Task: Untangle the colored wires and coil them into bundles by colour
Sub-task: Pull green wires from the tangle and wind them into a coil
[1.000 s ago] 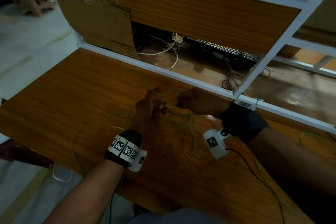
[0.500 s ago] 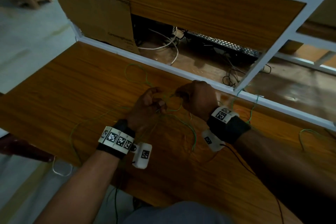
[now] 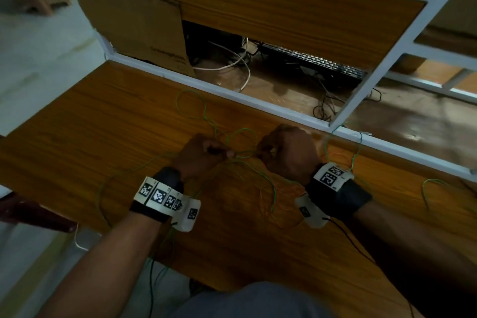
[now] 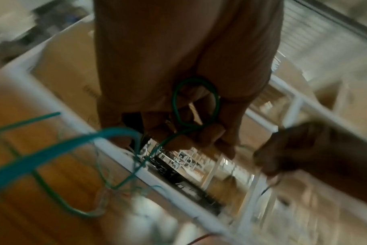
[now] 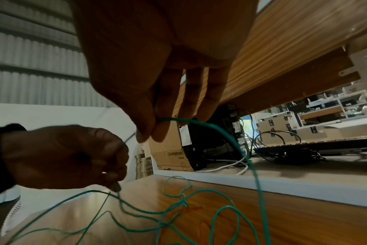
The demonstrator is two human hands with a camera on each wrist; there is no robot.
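A thin green wire [image 3: 240,160] lies in loose tangled loops across the wooden table [image 3: 103,126], with fine orange wire [image 3: 289,193] mixed in below the hands. My left hand [image 3: 204,155] has its fingers curled round the green wire [image 4: 194,102], a small loop showing against the palm. My right hand [image 3: 286,150] pinches the same green wire [image 5: 199,123] between thumb and forefinger. The two hands are close together, a short stretch of wire running between them. More green loops [image 5: 199,207] rest on the table under them.
A white frame rail [image 3: 232,95] borders the table's far edge. Beyond it a lower shelf holds a black keyboard [image 3: 315,62], white cables [image 3: 232,64] and a cardboard box [image 3: 134,23]. Green wire [image 3: 433,188] also trails at the right and over the near edge.
Both hands have drawn nearer to me and closed into fists on the green wire. The left fingers, spread before, are now curled.
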